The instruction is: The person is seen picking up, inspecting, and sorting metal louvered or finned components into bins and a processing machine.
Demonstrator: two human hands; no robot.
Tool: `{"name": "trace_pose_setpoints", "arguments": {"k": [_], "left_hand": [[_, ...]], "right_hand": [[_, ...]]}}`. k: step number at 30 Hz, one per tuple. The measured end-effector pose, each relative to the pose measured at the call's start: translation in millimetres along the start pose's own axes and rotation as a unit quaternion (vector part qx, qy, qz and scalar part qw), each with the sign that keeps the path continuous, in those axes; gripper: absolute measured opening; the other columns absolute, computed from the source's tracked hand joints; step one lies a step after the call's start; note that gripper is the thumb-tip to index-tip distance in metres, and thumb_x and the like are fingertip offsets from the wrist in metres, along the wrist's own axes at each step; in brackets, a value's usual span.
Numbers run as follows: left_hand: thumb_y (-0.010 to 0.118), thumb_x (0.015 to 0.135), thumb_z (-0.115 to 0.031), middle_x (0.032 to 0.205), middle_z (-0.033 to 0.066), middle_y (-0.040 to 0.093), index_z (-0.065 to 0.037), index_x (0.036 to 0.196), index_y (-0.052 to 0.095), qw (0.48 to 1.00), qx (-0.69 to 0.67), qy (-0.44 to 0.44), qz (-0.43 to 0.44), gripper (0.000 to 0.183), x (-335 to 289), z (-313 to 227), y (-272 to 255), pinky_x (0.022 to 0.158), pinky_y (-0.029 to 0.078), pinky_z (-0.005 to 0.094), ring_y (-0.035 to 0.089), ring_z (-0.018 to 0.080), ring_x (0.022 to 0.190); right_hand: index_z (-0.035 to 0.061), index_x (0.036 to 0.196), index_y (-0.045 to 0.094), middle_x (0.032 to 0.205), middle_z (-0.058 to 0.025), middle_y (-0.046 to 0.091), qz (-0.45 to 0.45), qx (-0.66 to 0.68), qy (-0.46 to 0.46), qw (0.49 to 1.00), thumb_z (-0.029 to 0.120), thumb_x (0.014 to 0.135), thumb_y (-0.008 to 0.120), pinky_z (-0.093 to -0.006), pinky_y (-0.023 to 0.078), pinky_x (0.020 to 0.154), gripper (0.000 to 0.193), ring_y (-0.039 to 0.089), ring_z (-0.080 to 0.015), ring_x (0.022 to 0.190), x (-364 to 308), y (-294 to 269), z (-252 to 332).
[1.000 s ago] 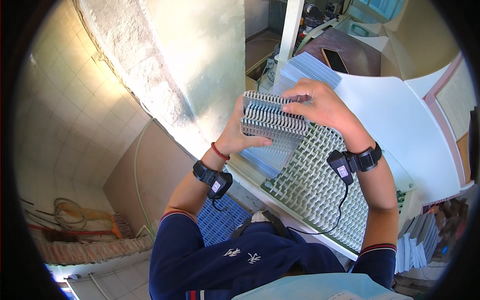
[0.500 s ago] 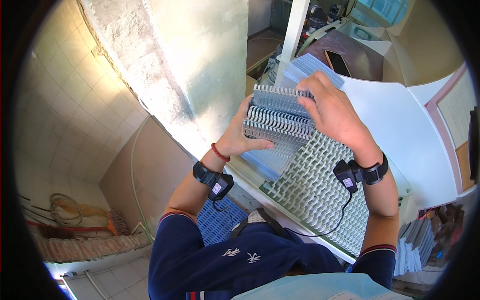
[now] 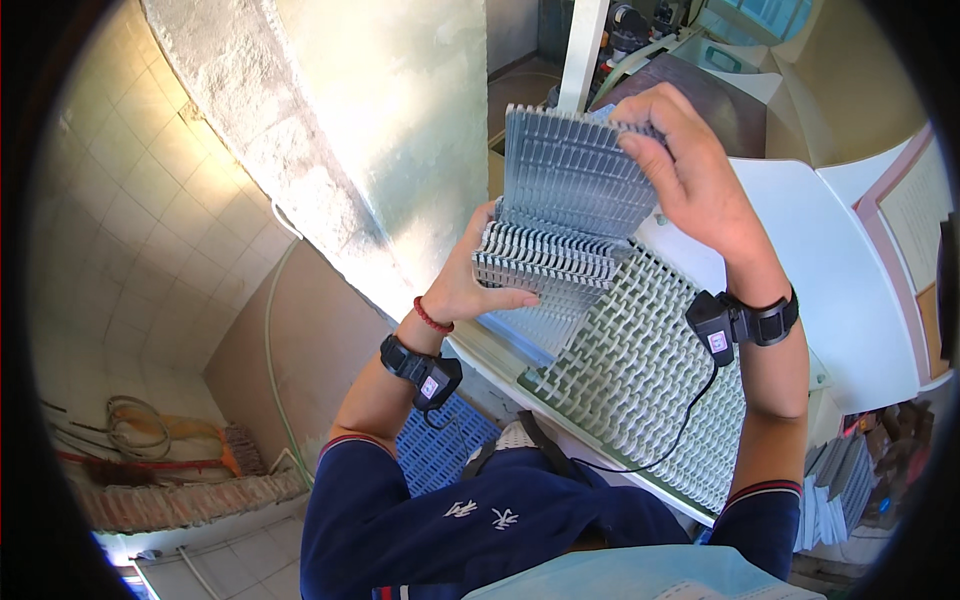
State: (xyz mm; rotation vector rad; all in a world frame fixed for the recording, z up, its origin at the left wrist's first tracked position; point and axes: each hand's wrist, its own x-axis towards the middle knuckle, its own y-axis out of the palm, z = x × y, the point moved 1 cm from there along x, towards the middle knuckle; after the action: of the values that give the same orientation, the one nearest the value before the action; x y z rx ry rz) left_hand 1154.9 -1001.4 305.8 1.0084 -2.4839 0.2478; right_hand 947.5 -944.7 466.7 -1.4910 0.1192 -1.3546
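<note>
Both hands on ribbed plastic panels, just off centre toward 1 o'clock.
Left hand, forearm in from 7–8 o'clock, cradles the lower ribbed stack, thumb across its near face; right hand at 2 o'clock, forearm from 4, wrist bent, pinches the top edge of the upper panels, tilted up above that stack. Grid mat at 4 o'clock. Writing: white characters on navy shirt at 6; small labels on both wrist modules and wall sheet near 3, too small to read.
</note>
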Motion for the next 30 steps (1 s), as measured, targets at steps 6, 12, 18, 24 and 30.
{"name": "trace_pose_setpoints", "arguments": {"k": [6, 12, 18, 24, 30], "left_hand": [[0.080, 0.061, -0.008, 0.116, 0.0073, 0.049, 0.000, 0.129, 0.031, 0.999, -0.036, -0.016, 0.002, 0.084, -1.0, -1.1, 2.2, 0.093, 0.037, 0.0321, 0.047, 0.0162, 0.107], [0.079, 0.063, -0.007, 0.112, 0.0056, 0.052, 0.000, 0.126, 0.036, 0.999, -0.021, -0.033, 0.003, 0.077, -1.4, -2.5, 2.2, 0.090, 0.040, 0.0307, 0.049, 0.0141, 0.103], [0.079, 0.065, -0.010, 0.111, 0.0060, 0.052, 0.000, 0.125, 0.035, 0.999, -0.043, -0.026, -0.008, 0.075, 1.5, 0.4, 2.3, 0.090, 0.040, 0.0299, 0.051, 0.0135, 0.101], [0.076, 0.068, -0.011, 0.111, 0.0071, 0.052, 0.000, 0.123, 0.035, 1.000, -0.011, -0.028, 0.004, 0.070, 4.3, 4.5, -3.1, 0.090, 0.041, 0.0304, 0.051, 0.0141, 0.103], [0.063, 0.082, -0.030, 0.116, 0.0075, 0.050, 0.001, 0.123, 0.037, 0.997, -0.026, -0.068, -0.003, 0.057, -3.1, 12.9, -9.0, 0.092, 0.038, 0.0300, 0.047, 0.0142, 0.107]], "right_hand": [[-0.0002, 0.096, 0.056, 0.086, -0.0073, 0.055, -0.073, 0.090, 0.043, 0.992, 0.013, 0.088, 0.050, -0.0267, 0.042, 0.071, 0.017, 0.053, -0.0177, 0.078, 3.6, -15.6, -7.0], [-0.0020, 0.105, 0.054, 0.095, -0.0036, 0.057, -0.168, 0.296, 0.131, 0.931, 0.017, 0.093, 0.044, -0.0223, 0.042, 0.075, 0.025, 0.052, -0.0085, 0.083, -15.1, -51.3, -5.8], [-0.0025, 0.102, 0.052, 0.094, -0.0052, 0.055, -0.072, 0.300, 0.168, 0.936, 0.016, 0.090, 0.047, -0.0247, 0.041, 0.076, 0.023, 0.050, -0.0115, 0.084, -67.2, -37.2, 22.5], [0.0010, 0.098, 0.050, 0.090, -0.0127, 0.048, 0.063, 0.128, 0.078, 0.987, 0.007, 0.080, 0.058, -0.0310, 0.042, 0.073, 0.021, 0.050, -0.0244, 0.083, -86.3, 30.9, 48.9], [0.0004, 0.102, 0.048, 0.096, -0.0164, 0.047, 0.013, 0.048, 0.081, 0.995, 0.004, 0.076, 0.062, -0.0354, 0.045, 0.070, 0.030, 0.052, -0.0309, 0.080, -100.7, 51.1, 43.7]]}}
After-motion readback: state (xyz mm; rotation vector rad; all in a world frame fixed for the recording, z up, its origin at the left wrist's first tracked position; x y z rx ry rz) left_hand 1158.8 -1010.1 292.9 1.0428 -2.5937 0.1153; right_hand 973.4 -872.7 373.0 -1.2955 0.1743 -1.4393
